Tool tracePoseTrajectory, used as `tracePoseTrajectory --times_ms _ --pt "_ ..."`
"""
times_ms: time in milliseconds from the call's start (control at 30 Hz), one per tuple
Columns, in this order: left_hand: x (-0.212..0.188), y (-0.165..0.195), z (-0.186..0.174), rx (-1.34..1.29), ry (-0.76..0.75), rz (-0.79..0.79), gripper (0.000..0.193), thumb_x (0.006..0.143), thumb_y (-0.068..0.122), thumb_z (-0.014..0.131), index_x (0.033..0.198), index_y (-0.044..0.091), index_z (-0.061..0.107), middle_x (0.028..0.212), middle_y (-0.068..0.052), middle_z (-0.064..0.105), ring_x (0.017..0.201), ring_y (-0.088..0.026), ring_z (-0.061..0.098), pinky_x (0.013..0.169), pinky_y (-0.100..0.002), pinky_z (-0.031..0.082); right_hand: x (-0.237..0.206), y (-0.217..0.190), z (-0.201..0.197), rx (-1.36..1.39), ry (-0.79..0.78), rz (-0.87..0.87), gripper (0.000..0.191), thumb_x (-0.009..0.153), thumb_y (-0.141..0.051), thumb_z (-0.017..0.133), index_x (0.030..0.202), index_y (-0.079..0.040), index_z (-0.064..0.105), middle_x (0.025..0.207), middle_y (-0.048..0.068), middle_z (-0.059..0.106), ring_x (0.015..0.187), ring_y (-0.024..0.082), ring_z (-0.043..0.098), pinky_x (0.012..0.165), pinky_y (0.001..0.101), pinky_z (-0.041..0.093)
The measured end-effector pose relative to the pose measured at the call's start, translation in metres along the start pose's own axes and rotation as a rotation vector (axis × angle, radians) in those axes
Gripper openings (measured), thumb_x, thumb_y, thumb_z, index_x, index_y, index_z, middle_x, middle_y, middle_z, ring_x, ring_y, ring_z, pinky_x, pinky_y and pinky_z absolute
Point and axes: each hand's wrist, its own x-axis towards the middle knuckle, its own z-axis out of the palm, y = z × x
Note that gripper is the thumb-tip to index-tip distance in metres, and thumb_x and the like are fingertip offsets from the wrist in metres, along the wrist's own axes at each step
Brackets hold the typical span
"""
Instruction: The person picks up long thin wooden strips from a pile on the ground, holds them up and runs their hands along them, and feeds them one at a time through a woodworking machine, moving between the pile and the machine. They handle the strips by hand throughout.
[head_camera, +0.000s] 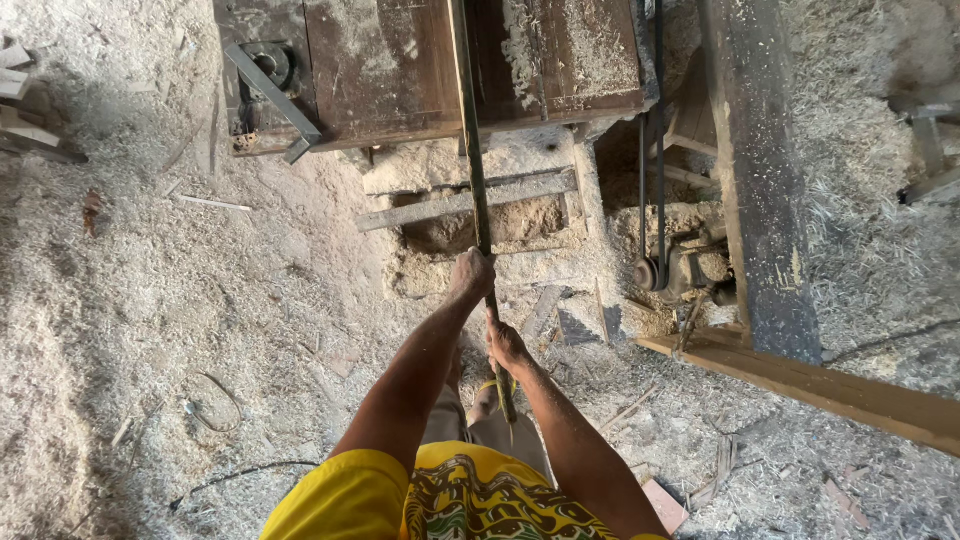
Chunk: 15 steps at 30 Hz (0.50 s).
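A long thin green-brown stick (470, 120) runs from the wooden saw table (400, 70) at the top down toward my body. My left hand (471, 273) is closed around it, further up the stick. Just below, my right hand (505, 343) grips the same stick near its lower end, which reaches down past my knees. Both arms stretch forward over a yellow patterned shirt.
Sawdust and shavings cover the floor all around. A motor with a pulley and belt (662, 268) sits right of the table beside a dark upright post (765, 180). A wooden beam (830, 392) slants at the right. Wood scraps (30, 110) lie far left.
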Motion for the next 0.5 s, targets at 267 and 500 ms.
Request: tracePoseTrajectory --times_ms 267,500 --pt "0.019 0.005 -0.006 0.032 -0.026 0.012 0.041 0.100 0.039 0.064 0.104 -0.002 0.070 0.096 -0.026 0.074 0.095 -0.042 0.074 0.082 -0.051 0.058 0.014 -0.013 0.000 0.042 0.000 0.005 0.072 0.091 -0.081 0.041 0.081 -0.010 0.048 0.053 0.001 0.040 0.038 0.017 0.044 0.038 0.0356 0.040" --pt "0.034 0.015 -0.014 0.041 -0.024 -0.008 0.042 0.099 0.040 0.063 0.109 -0.001 0.069 0.106 -0.027 0.072 0.103 -0.043 0.070 0.086 -0.052 0.056 0.027 -0.027 -0.003 -0.017 0.009 -0.005 0.075 0.093 -0.082 0.040 0.082 -0.009 0.049 0.054 0.002 0.044 0.041 0.017 0.049 0.041 0.0358 0.044"
